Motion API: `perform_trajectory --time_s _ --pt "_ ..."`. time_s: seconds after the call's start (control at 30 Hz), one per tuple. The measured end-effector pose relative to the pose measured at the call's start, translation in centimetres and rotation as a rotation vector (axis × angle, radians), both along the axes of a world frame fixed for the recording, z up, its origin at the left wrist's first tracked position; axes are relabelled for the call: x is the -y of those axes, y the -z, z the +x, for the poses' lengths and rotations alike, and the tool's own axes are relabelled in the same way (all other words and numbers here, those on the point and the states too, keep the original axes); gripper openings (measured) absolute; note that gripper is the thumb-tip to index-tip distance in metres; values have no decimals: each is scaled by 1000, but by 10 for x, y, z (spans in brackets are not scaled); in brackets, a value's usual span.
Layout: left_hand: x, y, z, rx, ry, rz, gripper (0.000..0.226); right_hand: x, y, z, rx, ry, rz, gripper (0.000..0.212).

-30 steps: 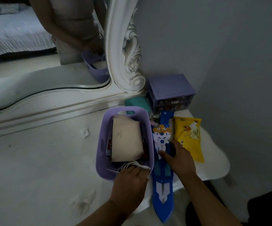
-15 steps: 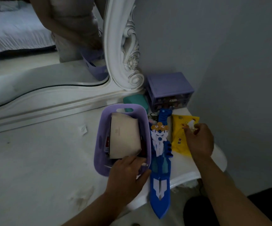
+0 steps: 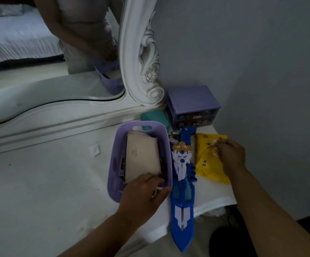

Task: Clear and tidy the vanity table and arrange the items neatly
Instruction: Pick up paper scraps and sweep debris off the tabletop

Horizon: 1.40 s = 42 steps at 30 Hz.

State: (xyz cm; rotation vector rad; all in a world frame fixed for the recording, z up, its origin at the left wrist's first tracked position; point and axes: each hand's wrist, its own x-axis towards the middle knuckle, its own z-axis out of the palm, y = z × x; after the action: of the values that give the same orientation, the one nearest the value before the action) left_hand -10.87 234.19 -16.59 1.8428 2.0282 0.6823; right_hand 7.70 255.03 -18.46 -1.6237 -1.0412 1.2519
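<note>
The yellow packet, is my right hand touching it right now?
Touching. The head view shows the right hand lying on the yellow packet, its fingertips curled onto the packet's upper part.

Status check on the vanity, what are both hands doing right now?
Left hand grips near rim of purple basket. Right hand pinches yellow packet. Blue toy sword lies between, tip overhanging the table edge.

right hand (image 3: 231, 154) off the toy sword (image 3: 183, 180), now on the yellow packet (image 3: 209, 164), fingers at its top
</note>
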Motion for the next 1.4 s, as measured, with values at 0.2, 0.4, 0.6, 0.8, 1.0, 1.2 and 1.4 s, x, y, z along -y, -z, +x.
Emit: perform_trajectory --time_s 0.2,0.4,0.6,0.8,1.0,1.2,1.4 --pt "-2 5 -3 -25 18 -17 53 -14 -11 3 -18 -2 11 11" --pt "2 14 -8 -33 -15 -73 64 -5 -3 -1 371 -148 74 11" --pt "0 16 -11 -9 -9 -116 65 -4 -13 1 156 -4 73 21" --pt "1 16 -11 -8 4 -98 57 -9 -15 6 -42 157 16 10" --pt "1 15 -10 -27 10 -103 40 -6 -7 5 52 88 27 10" --pt "2 14 -10 -24 9 -129 44 2 -53 -5 -250 216 295 30" --pt "1 9 -9 164 -27 -86 24 42 -84 -33 -373 -254 77 21"
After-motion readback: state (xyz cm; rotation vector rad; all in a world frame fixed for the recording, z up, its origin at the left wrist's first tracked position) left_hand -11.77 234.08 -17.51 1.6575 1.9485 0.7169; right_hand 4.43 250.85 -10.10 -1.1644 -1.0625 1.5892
